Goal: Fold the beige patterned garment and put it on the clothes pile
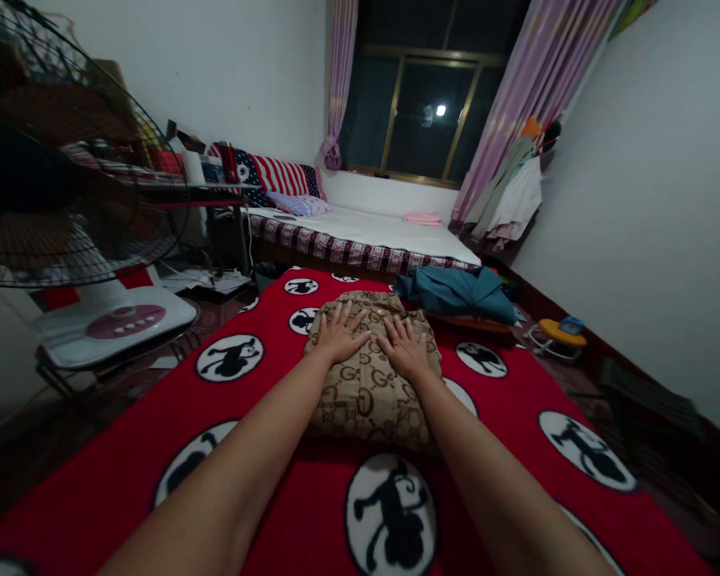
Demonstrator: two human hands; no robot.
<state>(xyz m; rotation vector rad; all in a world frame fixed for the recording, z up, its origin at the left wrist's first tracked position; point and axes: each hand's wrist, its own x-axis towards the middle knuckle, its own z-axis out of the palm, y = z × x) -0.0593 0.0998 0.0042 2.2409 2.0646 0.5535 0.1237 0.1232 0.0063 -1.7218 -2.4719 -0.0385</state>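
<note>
Folded tan monogram-print garment (366, 392): lies flat on the red medallion-print blanket (126, 448), near a bunched teal cloth (456, 292); sits beneath left hand (341, 336) and right hand (405, 348), palm-down with fingers spread wide.

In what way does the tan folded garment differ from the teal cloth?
The tan folded garment carries a brown letter pattern, while the teal cloth looks plain. The garment lies fairly flat; the cloth is more bunched. The left hand and right hand rest on the garment; neither touches the cloth. Both are fabric.
</note>
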